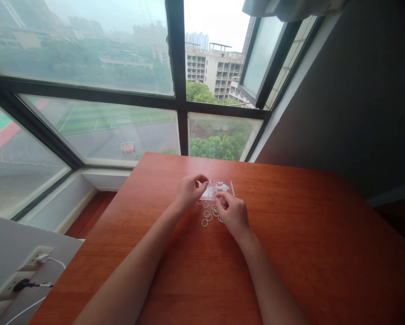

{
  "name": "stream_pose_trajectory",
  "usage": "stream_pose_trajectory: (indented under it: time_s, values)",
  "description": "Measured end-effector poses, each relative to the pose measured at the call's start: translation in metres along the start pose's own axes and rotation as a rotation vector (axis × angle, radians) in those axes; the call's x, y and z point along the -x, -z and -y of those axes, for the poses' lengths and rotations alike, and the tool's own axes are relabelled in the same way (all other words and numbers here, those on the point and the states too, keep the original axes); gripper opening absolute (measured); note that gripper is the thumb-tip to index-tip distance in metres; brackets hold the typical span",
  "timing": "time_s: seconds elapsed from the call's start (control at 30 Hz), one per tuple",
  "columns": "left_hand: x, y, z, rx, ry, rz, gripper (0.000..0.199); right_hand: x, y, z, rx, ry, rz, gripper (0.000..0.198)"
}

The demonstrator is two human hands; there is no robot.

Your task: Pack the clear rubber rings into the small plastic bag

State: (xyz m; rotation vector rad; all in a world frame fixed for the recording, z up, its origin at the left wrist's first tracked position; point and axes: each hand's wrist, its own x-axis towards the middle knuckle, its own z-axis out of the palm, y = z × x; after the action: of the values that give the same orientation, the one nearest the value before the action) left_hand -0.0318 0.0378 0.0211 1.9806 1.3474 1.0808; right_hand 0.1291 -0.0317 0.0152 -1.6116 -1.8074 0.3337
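Observation:
A clear, flat plastic case or plate (pixel 230 186) with white shapes on it lies on the wooden table. My left hand (pixel 190 189) is at its left side, thumb and forefinger pinched at a small pale ring (pixel 210 181). My right hand (pixel 234 211) sits at the near right edge of the clear piece, its fingers curled into a pinch; whatever is between them is too small to make out. Several thin cream-coloured rings (pixel 204 222) lie loose on the table just in front of the clear piece, a few partly covered by my right hand.
The reddish-brown table (pixel 310 243) reaches almost to the windows, with its left edge beside a white wall. Wall sockets (pixel 29 275) with a charger and a black plug are at lower left. A window pane (pixel 265 58) is swung outward at the back.

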Motion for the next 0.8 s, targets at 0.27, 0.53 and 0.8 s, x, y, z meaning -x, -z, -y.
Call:
stream_pose_trajectory:
  time_s: [0.27, 0.53, 0.8]
  values:
    - [0.000, -0.008, 0.008, -0.147, -0.043, -0.033, 0.016, 0.001, -0.001, 0.003, 0.072, 0.050, 0.144, 0.017]
    - [0.000, -0.001, 0.013, -0.185, -0.025, -0.080, 0.017, 0.002, -0.002, 0.006, 0.132, 0.040, 0.209, 0.014]
    - [0.002, 0.004, 0.003, -0.232, -0.087, 0.052, 0.014, 0.000, 0.001, 0.000, 0.166, -0.075, 0.186, 0.015]
